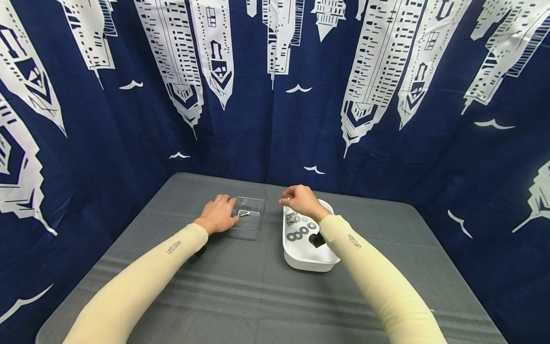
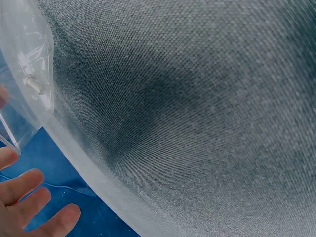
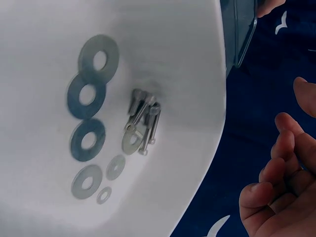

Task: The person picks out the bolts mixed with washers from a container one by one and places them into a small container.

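My left hand (image 1: 218, 215) lies at the left side of a clear plastic box (image 1: 254, 225), fingers spread, thumb toward its near part. A small metal bolt (image 1: 244, 214) lies in the box, also seen in the left wrist view as a pale bolt (image 2: 34, 85). Over the far end of a white tray (image 1: 310, 263) hovers my right hand (image 1: 301, 199). Its fingers are loosely bent, thumb apart from them, with nothing visible between in the right wrist view. The tray holds several flat washers (image 3: 89, 139) of different sizes and a small heap of metal bolts (image 3: 144, 116).
Both containers stand on a grey cloth-covered table (image 1: 258, 291), the clear box left of the white tray. Behind the table hangs a dark blue curtain (image 1: 253, 138) with white building prints. A black piece (image 1: 317, 240) at the right wrist hides part of the tray.
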The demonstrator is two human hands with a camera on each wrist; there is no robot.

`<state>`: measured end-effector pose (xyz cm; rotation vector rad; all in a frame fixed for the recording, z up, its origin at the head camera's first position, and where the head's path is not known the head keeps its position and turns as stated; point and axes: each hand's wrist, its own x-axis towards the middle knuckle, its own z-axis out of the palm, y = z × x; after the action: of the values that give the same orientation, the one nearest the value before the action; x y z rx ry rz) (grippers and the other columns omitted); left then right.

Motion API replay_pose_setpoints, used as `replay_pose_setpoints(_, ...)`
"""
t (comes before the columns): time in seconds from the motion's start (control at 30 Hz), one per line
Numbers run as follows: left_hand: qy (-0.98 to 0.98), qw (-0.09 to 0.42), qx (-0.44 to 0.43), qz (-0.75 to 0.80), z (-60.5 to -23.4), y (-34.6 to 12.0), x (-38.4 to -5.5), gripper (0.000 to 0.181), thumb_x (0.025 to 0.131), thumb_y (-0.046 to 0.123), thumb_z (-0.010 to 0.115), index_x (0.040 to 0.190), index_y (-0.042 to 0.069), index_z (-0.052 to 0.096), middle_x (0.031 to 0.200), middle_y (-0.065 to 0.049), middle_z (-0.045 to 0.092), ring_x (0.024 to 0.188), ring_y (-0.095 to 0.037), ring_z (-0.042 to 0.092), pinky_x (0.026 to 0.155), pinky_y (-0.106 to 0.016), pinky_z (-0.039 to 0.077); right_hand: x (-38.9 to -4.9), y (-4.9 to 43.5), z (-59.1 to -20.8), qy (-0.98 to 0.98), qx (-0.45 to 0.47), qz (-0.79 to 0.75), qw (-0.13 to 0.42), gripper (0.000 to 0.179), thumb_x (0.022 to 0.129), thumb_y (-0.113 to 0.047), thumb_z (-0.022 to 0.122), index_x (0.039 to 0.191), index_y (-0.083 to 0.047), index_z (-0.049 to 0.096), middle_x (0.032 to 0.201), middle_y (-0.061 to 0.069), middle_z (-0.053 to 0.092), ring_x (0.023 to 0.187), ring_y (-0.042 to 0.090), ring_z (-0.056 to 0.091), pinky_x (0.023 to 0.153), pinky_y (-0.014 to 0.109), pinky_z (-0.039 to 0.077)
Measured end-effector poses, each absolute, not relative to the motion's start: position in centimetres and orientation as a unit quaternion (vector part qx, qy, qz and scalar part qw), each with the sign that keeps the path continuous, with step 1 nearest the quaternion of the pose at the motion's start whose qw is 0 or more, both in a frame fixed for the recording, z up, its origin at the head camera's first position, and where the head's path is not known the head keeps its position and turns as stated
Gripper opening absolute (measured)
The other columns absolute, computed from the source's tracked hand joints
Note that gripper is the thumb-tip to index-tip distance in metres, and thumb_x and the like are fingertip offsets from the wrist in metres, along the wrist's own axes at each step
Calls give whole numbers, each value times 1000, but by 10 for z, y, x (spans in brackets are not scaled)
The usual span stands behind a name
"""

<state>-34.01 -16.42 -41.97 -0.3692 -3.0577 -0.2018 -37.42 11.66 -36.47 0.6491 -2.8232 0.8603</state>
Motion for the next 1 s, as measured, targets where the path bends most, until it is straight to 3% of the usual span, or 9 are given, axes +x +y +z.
replay_pose_setpoints(0.33,-990,40,-119,-66,-420,-159,-344,64,98,37,61,151,4,45,154,-21,42,146,-38,34,111,-59,36,-372,134,-366,-934,201,291,55,22,88,-24,76,101,-6,76,70,-1,53,64,14,49,63,29,41)
replay_pose_setpoints(0.63,-980,94,-151,-85,-419,-148,-343,57,97,33,62,143,3,53,147,-20,49,140,-37,41,109,-57,40,-372,143,-369,-936,188,294,57,25,87,-25,76,103,-5,76,72,0,55,67,14,51,62,28,40)
replay_pose_setpoints(1.0,-975,103,-167,-107,-412,-122,-342,52,98,31,59,143,4,53,147,-18,49,140,-34,42,110,-53,41,-374,156,-375,-935,186,296,70,25,86,-26,76,99,-5,76,73,0,57,68,15,52,62,27,41)
